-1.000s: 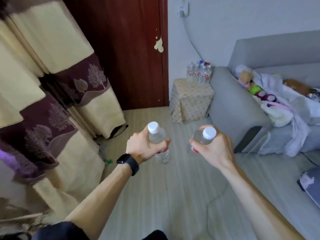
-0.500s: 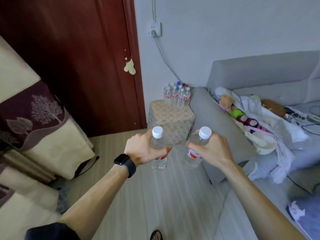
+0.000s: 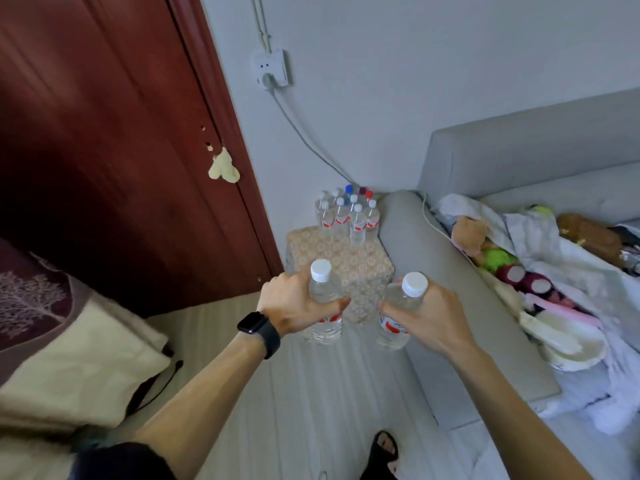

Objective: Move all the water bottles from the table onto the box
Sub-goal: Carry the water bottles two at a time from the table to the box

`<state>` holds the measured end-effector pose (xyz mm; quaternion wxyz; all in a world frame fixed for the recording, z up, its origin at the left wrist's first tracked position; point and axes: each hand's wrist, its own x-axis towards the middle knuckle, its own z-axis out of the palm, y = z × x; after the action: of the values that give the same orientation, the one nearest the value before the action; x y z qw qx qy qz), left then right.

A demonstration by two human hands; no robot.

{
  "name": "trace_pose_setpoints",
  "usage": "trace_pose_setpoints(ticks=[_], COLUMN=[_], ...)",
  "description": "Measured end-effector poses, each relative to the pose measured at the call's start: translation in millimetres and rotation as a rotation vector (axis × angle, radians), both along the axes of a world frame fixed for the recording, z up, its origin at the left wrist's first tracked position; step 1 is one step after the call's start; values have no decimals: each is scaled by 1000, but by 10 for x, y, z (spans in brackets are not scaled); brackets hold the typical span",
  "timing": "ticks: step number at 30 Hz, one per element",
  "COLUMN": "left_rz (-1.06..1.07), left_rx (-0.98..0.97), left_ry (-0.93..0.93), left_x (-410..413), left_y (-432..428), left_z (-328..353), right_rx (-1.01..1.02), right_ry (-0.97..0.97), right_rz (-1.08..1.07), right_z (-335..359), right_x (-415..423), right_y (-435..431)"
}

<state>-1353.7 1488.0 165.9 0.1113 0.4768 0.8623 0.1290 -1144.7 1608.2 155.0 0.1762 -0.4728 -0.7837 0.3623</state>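
Gripping one water bottle each, the left hand and right hand hold bottles upright mid-frame, below the patterned box carrying a bottle cluster.

A single wide-angle camera sits on the person's head, well above the floor, facing forward and tilted down. Both forearms enter from the bottom edge. Nearest the lens, just below mid-frame, are the left hand gripping the left-hand bottle and the right hand gripping the right-hand bottle. A sandalled foot shows at the bottom edge. Farther off, centred, stands the cloth-covered box, with the door left, the sofa right and the wall socket high up.
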Motion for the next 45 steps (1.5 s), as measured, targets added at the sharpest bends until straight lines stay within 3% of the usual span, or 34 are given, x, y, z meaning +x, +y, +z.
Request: trace_pose_setpoints(ticks=[13, 24, 32, 39, 45], left_rz=[190, 247, 310, 519, 604], left_rx=[3, -43, -143, -194, -206], left_ry=[-137, -588, -830, -795, -704], left_x=[-951, -2119, -2354, -2202, -2110], left_y=[1821, 3161, 3742, 4089, 4148], left_z=[-595, -1565, -2064, -2462, -2873], right_rx=[2, -212, -366, -403, -255], right_ry=[-122, -170, -264, -431, -571], right_rz=[184, 229, 177, 338, 506], right_z=[-298, -1052, -1717, -2335, -2795], right_x=[-1230, -2404, -2774, -2901, -2979], right_y=[2132, 3278, 3820, 4225, 4437])
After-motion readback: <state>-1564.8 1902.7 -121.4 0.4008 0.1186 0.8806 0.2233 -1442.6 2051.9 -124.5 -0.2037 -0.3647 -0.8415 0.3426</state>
